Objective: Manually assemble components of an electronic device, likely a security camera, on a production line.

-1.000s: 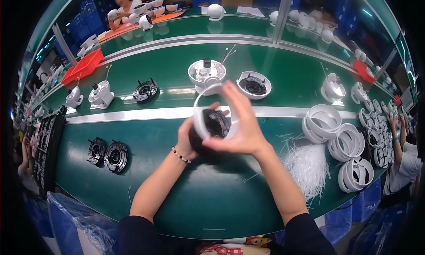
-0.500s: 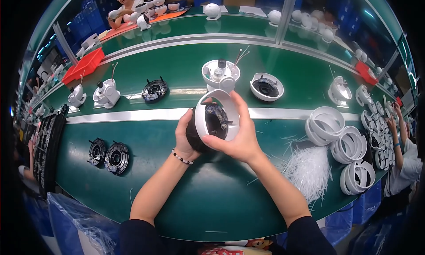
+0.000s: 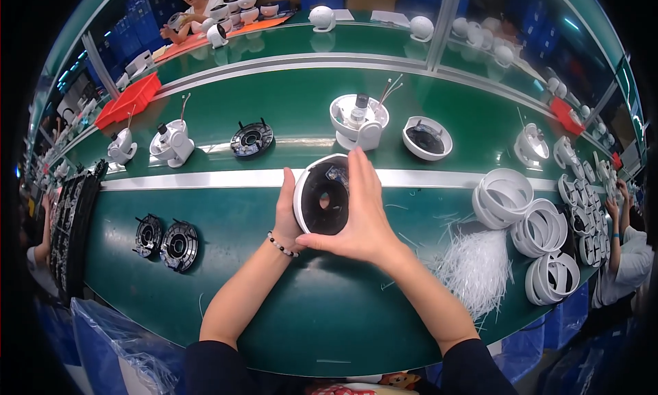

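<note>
Between my two hands, above the near part of the bench, is a white ring housing [image 3: 299, 202] with a black round insert [image 3: 332, 215] sitting inside it. A small hole shows in the insert's middle, and part of a circuit board at its upper edge. My left hand [image 3: 284, 213] supports the housing's left side, thumb upward, a beaded bracelet at the wrist. My right hand [image 3: 364, 220] is wrapped round the right side, fingers upright along it and thumb under the lower rim. Beyond my hands stands a white camera body [image 3: 361, 124] with thin wires.
A black ring board [image 3: 251, 140] and a white-rimmed cup [image 3: 428, 139] sit on the far strip. Two black ring boards [image 3: 179, 246] lie left. Stacked white rings [image 3: 504, 198] and a heap of clear strips [image 3: 476, 272] are right. A person [image 3: 194, 11] works across the bench.
The white ring and black insert have turned between my hands, and the insert now sits within the ring. My right fingers have straightened. Parts on the far strip have shifted right.
</note>
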`<state>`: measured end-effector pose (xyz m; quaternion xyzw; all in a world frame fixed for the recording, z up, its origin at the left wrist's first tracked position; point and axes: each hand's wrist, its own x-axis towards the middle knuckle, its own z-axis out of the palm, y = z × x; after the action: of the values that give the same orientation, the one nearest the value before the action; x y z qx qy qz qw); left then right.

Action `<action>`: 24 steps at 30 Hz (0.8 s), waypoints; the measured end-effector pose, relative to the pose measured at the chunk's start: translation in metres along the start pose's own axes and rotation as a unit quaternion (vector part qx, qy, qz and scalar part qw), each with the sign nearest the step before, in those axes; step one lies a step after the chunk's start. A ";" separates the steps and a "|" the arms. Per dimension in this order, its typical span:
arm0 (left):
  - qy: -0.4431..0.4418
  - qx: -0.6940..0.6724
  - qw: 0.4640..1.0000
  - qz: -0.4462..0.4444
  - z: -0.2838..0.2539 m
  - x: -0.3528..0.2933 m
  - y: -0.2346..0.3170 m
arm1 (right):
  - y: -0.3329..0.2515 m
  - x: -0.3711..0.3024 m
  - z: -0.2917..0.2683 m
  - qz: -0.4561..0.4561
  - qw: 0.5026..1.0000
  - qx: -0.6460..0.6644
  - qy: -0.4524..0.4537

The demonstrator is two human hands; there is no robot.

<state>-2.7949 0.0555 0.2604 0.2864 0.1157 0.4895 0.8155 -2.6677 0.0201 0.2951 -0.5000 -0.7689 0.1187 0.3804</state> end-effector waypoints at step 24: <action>-0.016 -0.028 0.999 -0.009 -0.013 -0.024 0.032 | -0.013 0.015 0.045 -0.085 0.991 -0.046 0.089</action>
<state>-2.8366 0.0507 0.2659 0.2701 0.0915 0.4807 0.8292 -2.7110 0.0356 0.2782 -0.4585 -0.7760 0.0057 0.4330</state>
